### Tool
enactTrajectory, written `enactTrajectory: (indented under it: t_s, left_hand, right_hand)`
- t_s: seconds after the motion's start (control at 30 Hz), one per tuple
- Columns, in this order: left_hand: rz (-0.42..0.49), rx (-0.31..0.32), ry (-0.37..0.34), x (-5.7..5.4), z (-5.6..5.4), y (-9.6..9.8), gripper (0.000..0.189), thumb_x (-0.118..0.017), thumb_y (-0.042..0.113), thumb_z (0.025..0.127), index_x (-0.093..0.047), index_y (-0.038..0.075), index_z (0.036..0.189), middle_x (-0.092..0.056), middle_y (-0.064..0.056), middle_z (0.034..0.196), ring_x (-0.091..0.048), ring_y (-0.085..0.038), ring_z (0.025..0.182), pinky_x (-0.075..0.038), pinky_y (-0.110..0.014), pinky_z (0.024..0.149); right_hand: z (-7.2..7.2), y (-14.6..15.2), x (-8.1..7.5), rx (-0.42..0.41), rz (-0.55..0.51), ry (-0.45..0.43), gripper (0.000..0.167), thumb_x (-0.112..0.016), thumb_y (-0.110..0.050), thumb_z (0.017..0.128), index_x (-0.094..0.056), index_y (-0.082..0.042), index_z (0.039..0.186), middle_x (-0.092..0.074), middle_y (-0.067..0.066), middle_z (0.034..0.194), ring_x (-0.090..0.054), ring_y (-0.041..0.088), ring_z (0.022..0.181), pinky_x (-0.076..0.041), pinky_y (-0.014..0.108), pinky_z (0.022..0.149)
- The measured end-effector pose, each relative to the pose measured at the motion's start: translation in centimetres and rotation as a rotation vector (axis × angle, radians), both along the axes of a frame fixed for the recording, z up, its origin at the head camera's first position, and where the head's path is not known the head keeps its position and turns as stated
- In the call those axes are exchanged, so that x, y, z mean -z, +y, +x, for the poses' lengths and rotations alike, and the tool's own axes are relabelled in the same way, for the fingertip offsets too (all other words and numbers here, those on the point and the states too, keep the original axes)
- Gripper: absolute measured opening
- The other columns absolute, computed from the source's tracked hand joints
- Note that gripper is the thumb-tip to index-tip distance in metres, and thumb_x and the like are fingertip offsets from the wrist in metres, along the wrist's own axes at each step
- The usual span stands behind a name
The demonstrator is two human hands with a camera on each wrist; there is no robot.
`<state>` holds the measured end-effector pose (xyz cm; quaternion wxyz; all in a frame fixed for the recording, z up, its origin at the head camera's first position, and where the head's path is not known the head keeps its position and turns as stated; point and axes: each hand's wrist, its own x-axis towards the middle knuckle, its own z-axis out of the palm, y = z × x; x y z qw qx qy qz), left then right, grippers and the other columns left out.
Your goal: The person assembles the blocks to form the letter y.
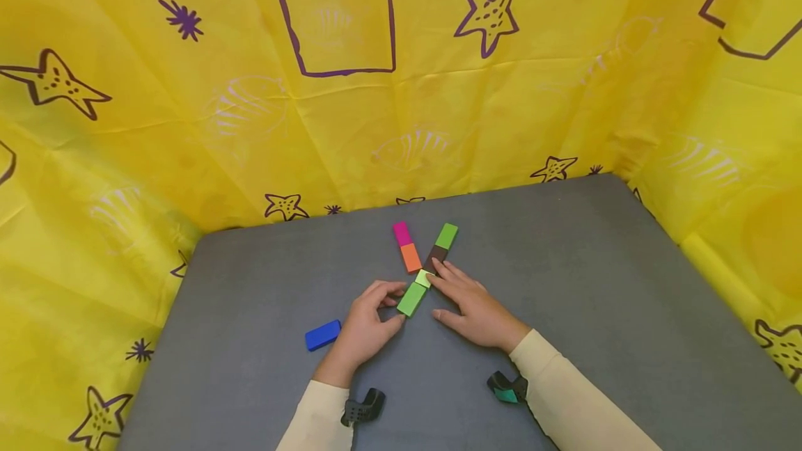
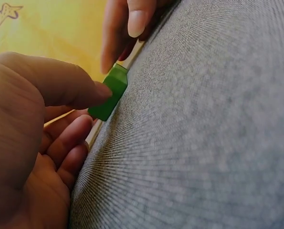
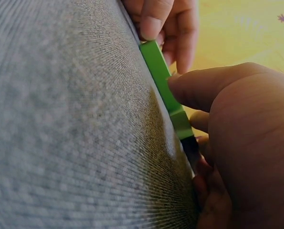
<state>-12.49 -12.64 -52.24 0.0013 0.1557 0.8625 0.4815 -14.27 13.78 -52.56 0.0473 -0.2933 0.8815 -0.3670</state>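
Note:
Several flat coloured blocks form a Y on the grey table. Its stem is a green block (image 1: 411,299), with a small lime block (image 1: 423,278) at its far end. My left hand (image 1: 366,326) pinches the green block, thumb at the near end and fingers along the left side. My right hand (image 1: 479,308) lies palm down with fingers extended, fingertips at the lime block and the dark brown block (image 1: 436,254). Its thumb stands to the right of the stem. A second green block (image 1: 447,236) continues the right arm; an orange block (image 1: 410,258) and a magenta block (image 1: 402,233) make the left arm.
A blue block (image 1: 322,335) lies apart, just left of my left wrist. Dark wrist devices (image 1: 363,408) sit at both sleeves. Yellow cloth (image 1: 351,138) with drawn starfish and fish hangs along the back and sides of the grey table (image 1: 250,298).

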Motion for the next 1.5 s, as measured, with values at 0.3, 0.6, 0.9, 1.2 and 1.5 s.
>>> enactTrajectory:
  t_s: [0.3, 0.6, 0.9, 1.2, 1.5]
  left_hand:
    - [0.004, 0.011, -0.009, -0.02, -0.02, 0.03, 0.052, -0.085, -0.002, 0.092, -0.072, 0.012, 0.139, -0.069, 0.005, 0.120, -0.064, -0.015, 0.106, -0.054, -0.044, 0.098]
    - [-0.007, 0.015, -0.006, -0.17, 0.04, 0.21, 0.052, -0.085, -0.002, 0.092, -0.072, 0.011, 0.140, -0.069, 0.005, 0.120, -0.064, -0.016, 0.107, -0.054, -0.045, 0.097]
    - [-0.018, 0.002, 0.001, 0.01, 0.02, 0.20, 0.051, -0.086, -0.001, 0.092, -0.072, 0.013, 0.139, -0.069, 0.006, 0.119, -0.063, -0.015, 0.106, -0.054, -0.045, 0.096]
    - [0.040, 0.011, -0.011, 0.12, 0.09, 0.03, 0.047, -0.084, 0.005, 0.096, -0.072, 0.012, 0.140, -0.070, 0.004, 0.122, -0.064, -0.016, 0.108, -0.052, -0.045, 0.099]
    - [0.380, 0.008, -0.025, -0.17, 0.16, -0.53, 0.040, -0.046, 0.018, 0.118, -0.060, -0.002, 0.149, -0.068, -0.021, 0.137, -0.066, -0.041, 0.118, -0.054, -0.041, 0.097]
  right_hand:
    - [-0.03, -0.08, -0.07, 0.001, 0.006, -0.002, 0.071, -0.073, -0.029, 0.107, -0.043, -0.011, 0.169, -0.022, 0.007, 0.179, -0.015, 0.031, 0.164, -0.023, 0.075, 0.119]
    - [0.00, -0.01, -0.01, 0.005, 0.006, -0.003, 0.072, -0.073, -0.030, 0.107, -0.043, -0.011, 0.169, -0.022, 0.006, 0.179, -0.015, 0.031, 0.164, -0.023, 0.074, 0.120]
    - [0.05, 0.03, -0.07, 0.001, 0.016, 0.004, 0.074, -0.074, -0.032, 0.106, -0.043, -0.011, 0.169, -0.022, 0.007, 0.179, -0.015, 0.032, 0.164, -0.024, 0.075, 0.119]
    - [0.06, 0.10, 0.04, -0.007, 0.004, -0.001, 0.077, -0.075, -0.038, 0.105, -0.042, -0.013, 0.169, -0.023, 0.008, 0.179, -0.015, 0.033, 0.164, -0.024, 0.075, 0.119]
    - [0.07, 0.05, -0.20, -0.008, 0.005, -0.030, 0.079, -0.076, -0.043, 0.104, -0.042, -0.015, 0.169, -0.021, 0.006, 0.179, -0.013, 0.031, 0.165, -0.021, 0.073, 0.121]
